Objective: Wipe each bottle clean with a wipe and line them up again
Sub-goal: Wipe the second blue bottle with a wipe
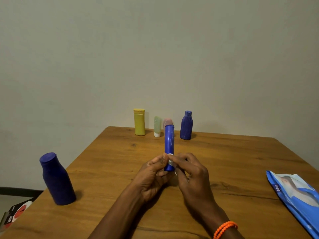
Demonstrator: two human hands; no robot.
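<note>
Two hands meet mid-table — left hand (pixel 151 171) grips the slim blue bottle (pixel 169 144) upright, right hand (pixel 188 171) pinches a white wipe (pixel 170 162) against it.

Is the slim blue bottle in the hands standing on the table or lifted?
Lifted. The slim blue plastic bottle is held upright above the wooden table, gripped near its base by the left hand and right hand.

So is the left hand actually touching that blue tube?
Touching. The head view shows the left hand with its thumb and fingers curled round the lower end of the blue tube, no gap visible.
</note>
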